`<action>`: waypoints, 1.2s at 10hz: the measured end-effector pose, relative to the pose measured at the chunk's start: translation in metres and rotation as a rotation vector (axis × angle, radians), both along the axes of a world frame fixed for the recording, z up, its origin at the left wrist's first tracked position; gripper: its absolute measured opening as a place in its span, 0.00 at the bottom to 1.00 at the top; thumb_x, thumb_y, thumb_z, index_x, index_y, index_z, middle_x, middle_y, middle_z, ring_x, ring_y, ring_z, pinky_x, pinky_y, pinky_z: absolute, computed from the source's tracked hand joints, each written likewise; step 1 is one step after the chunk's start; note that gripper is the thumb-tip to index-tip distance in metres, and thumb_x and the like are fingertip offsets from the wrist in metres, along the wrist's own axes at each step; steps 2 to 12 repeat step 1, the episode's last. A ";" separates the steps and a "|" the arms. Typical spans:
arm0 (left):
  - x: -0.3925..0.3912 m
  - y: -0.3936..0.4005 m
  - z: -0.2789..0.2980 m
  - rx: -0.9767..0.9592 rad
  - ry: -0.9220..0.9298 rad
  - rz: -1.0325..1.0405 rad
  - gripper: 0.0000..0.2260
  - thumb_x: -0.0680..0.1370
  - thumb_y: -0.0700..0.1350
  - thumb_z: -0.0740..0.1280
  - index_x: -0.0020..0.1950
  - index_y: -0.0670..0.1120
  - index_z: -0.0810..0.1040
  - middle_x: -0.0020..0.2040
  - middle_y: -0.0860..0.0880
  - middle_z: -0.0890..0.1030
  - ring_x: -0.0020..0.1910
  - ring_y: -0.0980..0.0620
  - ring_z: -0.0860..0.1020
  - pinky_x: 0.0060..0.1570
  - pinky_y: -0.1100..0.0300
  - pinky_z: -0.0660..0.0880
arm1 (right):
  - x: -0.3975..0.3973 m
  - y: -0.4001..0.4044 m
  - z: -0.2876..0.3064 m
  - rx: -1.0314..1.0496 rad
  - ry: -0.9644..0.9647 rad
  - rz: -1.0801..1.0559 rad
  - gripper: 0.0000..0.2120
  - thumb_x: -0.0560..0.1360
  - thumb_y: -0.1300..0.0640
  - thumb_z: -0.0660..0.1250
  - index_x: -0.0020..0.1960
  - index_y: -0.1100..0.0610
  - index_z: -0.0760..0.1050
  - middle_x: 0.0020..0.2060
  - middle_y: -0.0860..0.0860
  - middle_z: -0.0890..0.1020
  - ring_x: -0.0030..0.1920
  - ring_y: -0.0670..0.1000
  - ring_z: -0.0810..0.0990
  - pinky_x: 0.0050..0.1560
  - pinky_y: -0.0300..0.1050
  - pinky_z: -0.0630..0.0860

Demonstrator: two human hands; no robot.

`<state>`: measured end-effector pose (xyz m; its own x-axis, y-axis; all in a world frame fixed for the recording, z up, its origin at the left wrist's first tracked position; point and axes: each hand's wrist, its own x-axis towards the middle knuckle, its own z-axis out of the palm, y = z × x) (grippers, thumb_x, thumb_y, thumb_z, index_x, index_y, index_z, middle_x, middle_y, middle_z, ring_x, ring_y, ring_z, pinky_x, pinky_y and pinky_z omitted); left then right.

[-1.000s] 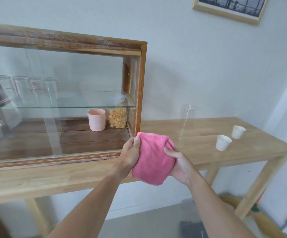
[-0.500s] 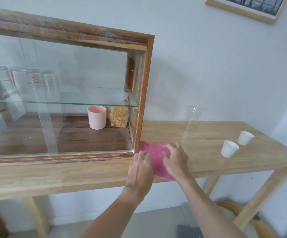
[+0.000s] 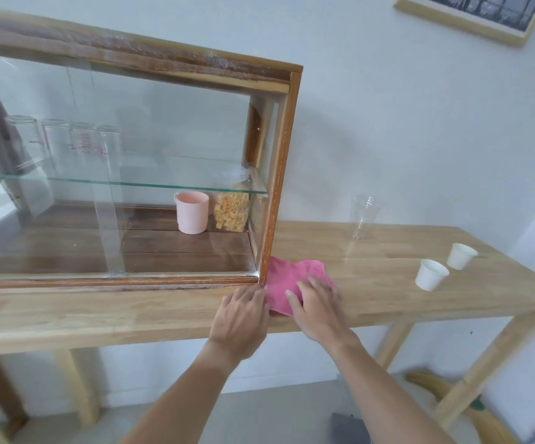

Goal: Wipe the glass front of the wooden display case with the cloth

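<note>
Under both hands (image 3: 315, 307): cloth (image 3: 288, 277), flat on table (image 3: 99, 318).

Your cloth (image 3: 295, 277) lies on the table (image 3: 99, 315), right of the display case (image 3: 279, 174); your hands (image 3: 319, 307) rest on it; paper cups (image 3: 431, 274) sit farther right.

the pink cloth (image 3: 287, 277) lies flat and rumpled on the tabletop (image 3: 387, 283), touching the lower right front corner of the wooden display case (image 3: 195, 64). the case stands upright, its clear glass front (image 3: 131, 161) framed in worn brown wood.
</note>
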<state>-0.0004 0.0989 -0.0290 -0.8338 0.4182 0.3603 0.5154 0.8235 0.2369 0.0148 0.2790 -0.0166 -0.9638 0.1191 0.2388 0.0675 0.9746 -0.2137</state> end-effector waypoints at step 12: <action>0.000 -0.040 -0.003 0.145 0.029 0.080 0.14 0.83 0.48 0.54 0.60 0.48 0.76 0.64 0.53 0.78 0.68 0.50 0.73 0.62 0.54 0.68 | 0.002 -0.042 -0.005 -0.034 0.126 0.104 0.12 0.84 0.51 0.57 0.55 0.56 0.77 0.55 0.50 0.79 0.60 0.54 0.75 0.65 0.53 0.67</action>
